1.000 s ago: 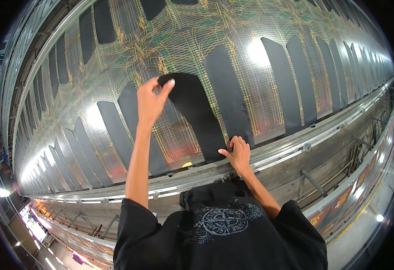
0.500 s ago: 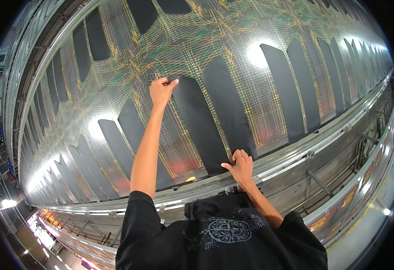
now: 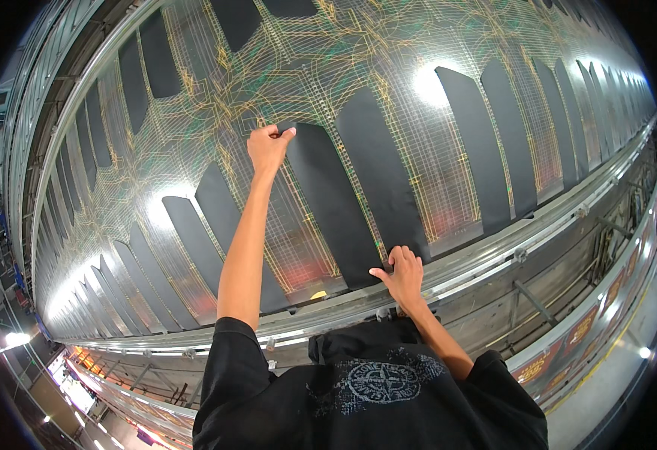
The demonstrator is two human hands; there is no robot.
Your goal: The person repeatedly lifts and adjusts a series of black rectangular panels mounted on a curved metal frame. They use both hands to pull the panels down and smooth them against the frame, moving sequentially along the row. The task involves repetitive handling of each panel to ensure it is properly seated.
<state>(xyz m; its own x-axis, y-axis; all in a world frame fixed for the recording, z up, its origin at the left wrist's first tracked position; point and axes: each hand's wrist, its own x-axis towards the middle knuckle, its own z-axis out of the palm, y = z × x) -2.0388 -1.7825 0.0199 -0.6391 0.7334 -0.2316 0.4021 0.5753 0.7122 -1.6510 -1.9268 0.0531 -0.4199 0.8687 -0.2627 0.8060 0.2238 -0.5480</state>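
Note:
A long black sheet panel (image 3: 330, 195) with a pointed upper end lies on the wide surface (image 3: 448, 172), which is covered in fine yellow, green and white lines. At the panel's upper left corner, my left hand (image 3: 268, 148) is closed in a pinch on its edge. My right hand (image 3: 405, 279) rests at the lower ends of this panel and the neighbouring black panel (image 3: 379, 165). Its thumb reaches left to the first panel's lower right corner, apart from the loosely bent fingers.
More black panels (image 3: 459, 142) lie in rows on both sides and farther up. A metal rail (image 3: 486, 268) runs along the near edge, close to my body. A small yellow piece (image 3: 318, 295) sits by that edge. Bright lamp reflections show on the surface.
Very little differs. Both hands keep their places on the panels, and the right hand has shifted very slightly upward.

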